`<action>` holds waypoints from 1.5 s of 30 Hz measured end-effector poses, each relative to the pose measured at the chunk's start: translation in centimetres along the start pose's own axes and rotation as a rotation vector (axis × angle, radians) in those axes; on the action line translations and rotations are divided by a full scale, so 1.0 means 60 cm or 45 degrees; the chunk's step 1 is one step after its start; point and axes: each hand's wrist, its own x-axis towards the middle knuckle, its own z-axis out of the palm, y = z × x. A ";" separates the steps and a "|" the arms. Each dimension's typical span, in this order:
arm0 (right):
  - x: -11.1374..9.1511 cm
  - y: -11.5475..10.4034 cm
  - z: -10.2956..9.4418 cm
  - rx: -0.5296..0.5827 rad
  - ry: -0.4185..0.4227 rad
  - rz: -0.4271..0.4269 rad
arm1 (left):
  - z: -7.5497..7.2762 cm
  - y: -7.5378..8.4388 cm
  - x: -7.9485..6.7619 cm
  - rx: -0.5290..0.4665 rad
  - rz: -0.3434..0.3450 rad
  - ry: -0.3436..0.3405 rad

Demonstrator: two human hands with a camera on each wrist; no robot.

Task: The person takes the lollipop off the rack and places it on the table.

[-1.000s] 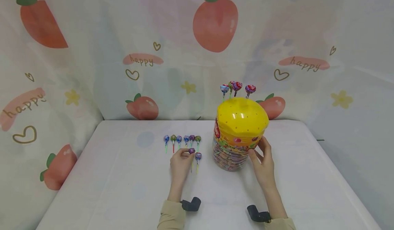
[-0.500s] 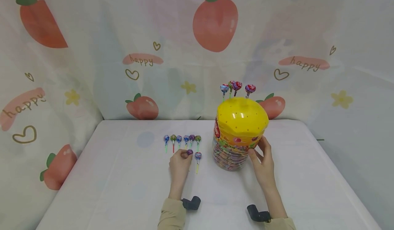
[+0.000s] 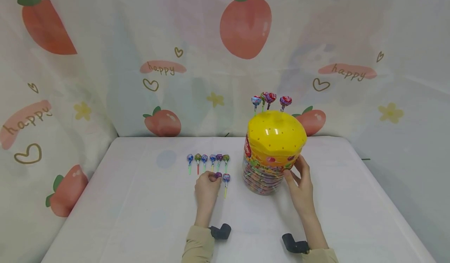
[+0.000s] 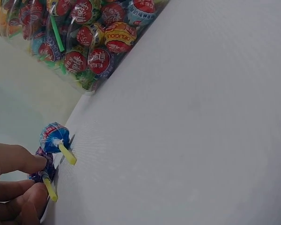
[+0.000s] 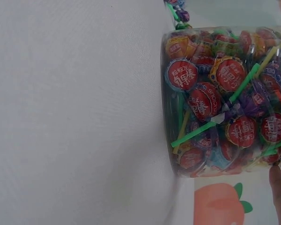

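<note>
My left hand (image 3: 206, 188) pinches a purple-wrapped lollipop (image 4: 47, 168) near its head, low over the table. Its yellow stick points toward the wrist camera. Just right of it lies a blue-wrapped lollipop (image 3: 226, 178) with a yellow stick. My right hand (image 3: 301, 186) rests against the right side of a clear jar (image 3: 261, 181) packed with lollipops, thumb and fingers spread along its wall. A yellow domed lid (image 3: 277, 134) with small holes tops the jar. Several lollipops (image 3: 270, 98) stand upright in that lid.
Behind my left hand, several lollipops (image 3: 204, 159) lie in a row on the white-covered table (image 3: 140, 200), heads away from me. A patterned cloth (image 3: 197, 28) hangs along the back. Dark wrist mounts (image 3: 220, 231) sit on both forearms.
The purple lollipop in my left hand first shifted slightly left and down, then a little back to the right, beside the blue one. My right hand and the jar stay put.
</note>
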 end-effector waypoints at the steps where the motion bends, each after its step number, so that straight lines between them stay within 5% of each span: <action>1: 0.000 0.000 0.000 0.000 -0.001 -0.005 | -0.001 0.001 0.000 0.000 -0.003 0.001; 10: -0.001 -0.006 -0.001 0.010 -0.005 -0.012 | -0.005 0.002 -0.002 -0.045 -0.032 0.002; 22: -0.001 -0.003 -0.002 0.027 -0.003 -0.027 | -0.026 0.025 -0.003 -0.089 0.058 0.034; 33: -0.001 0.001 -0.003 -0.010 0.003 0.013 | -0.044 0.078 0.016 -0.138 0.143 0.018; 45: -0.001 0.002 -0.002 -0.010 0.004 0.016 | -0.059 0.163 0.045 -0.167 0.344 0.063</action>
